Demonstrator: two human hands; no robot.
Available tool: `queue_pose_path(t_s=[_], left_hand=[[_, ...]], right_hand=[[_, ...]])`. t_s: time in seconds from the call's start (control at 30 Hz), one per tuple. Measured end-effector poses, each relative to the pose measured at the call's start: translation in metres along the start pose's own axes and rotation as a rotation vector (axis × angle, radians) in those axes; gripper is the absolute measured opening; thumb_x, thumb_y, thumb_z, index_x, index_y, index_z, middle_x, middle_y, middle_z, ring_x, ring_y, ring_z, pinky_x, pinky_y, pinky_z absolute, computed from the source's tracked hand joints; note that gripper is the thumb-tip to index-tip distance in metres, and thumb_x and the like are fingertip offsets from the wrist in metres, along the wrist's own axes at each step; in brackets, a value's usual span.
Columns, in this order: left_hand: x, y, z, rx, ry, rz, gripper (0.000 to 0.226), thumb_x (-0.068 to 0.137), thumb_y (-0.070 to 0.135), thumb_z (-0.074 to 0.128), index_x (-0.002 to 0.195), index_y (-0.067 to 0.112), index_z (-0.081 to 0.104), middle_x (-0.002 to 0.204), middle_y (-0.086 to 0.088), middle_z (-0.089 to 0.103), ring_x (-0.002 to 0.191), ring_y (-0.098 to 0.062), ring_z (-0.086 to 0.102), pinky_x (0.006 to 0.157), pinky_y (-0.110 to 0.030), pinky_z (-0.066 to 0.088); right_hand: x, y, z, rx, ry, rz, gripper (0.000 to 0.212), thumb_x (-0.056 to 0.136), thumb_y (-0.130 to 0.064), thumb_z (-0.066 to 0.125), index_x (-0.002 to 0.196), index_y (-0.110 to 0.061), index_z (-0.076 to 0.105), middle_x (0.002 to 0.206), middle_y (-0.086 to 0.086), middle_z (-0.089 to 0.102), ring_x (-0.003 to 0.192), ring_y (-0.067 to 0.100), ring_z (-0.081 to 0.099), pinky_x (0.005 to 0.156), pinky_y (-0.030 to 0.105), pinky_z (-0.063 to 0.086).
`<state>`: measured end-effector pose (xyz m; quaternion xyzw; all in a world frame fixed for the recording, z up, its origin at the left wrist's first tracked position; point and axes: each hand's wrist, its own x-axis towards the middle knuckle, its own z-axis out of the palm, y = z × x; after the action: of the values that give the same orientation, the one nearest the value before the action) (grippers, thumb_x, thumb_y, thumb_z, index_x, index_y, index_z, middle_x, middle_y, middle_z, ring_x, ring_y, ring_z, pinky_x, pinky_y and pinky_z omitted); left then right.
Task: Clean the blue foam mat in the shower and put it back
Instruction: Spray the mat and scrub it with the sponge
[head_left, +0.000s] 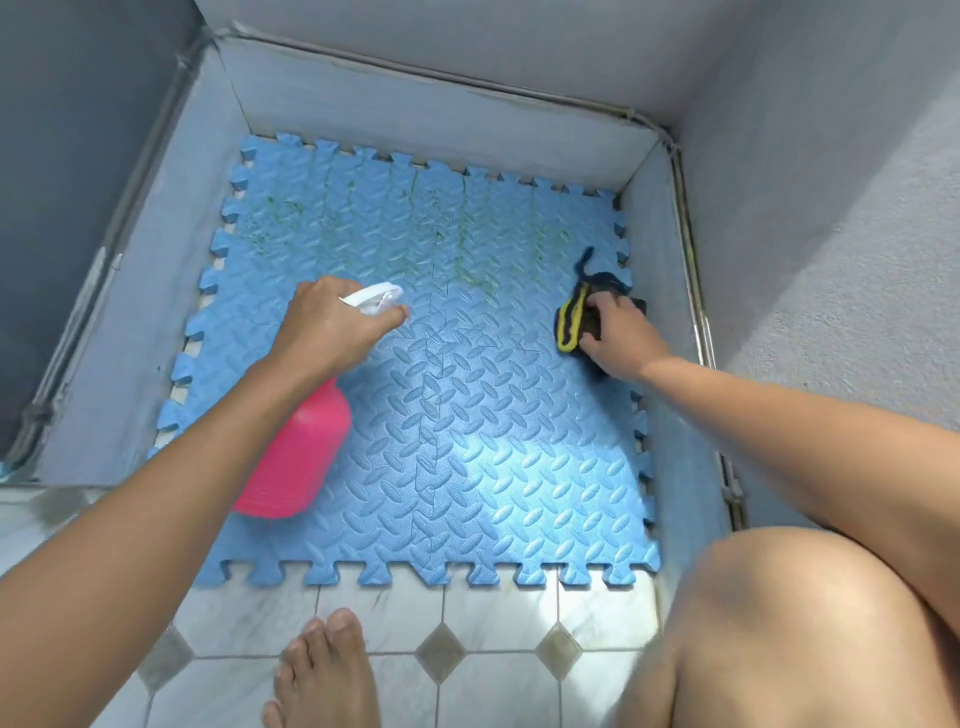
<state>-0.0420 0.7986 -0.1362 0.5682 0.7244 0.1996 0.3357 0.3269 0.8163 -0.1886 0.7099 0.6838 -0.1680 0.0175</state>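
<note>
Bare left forearm (171, 457), bare right forearm (753, 395), a bare knee (779, 597), a bare foot (327, 670) with short toenails.

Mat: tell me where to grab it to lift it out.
Take the mat by its near edge, coming from the tile floor side. That toothed edge lies open toward the tiles, while the other three sit close against the shower walls. Pinching a tab there and peeling upward should work.

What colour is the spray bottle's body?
The spray bottle is pink, seen in the head view.
</note>
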Motion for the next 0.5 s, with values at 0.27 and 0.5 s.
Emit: queue_pose_path(t_s=[0.27, 0.5], left_hand=[[0.030, 0.019, -0.014, -0.026, 0.028, 0.108, 0.054, 0.074, 0.057, 0.074, 0.065, 0.006, 0.060, 0.061, -0.013, 0.065, 0.061, -0.031, 0.064, 0.065, -0.042, 0.054], [0.052, 0.025, -0.013, 0.039, 0.045, 0.154, 0.057, 0.076, 0.056, 0.076, 0.060, 0.007, 0.052, 0.057, -0.009, 0.054, 0.063, -0.033, 0.054, 0.063, -0.040, 0.048]], right_hand=[[0.021, -0.002, 0.002, 0.203, 0.072, 0.203, 0.067, 0.091, -0.049, 0.063, 0.145, -0.017, 0.040, 0.144, 0.019, 0.042, 0.136, 0.037, 0.039, 0.112, 0.045, 0.036], [0.072, -0.064, 0.009, 0.193, 0.146, 0.260, 0.058, 0.094, -0.043, 0.060, 0.144, -0.019, 0.047, 0.140, 0.019, 0.045, 0.129, 0.040, 0.041, 0.108, 0.043, 0.036]])
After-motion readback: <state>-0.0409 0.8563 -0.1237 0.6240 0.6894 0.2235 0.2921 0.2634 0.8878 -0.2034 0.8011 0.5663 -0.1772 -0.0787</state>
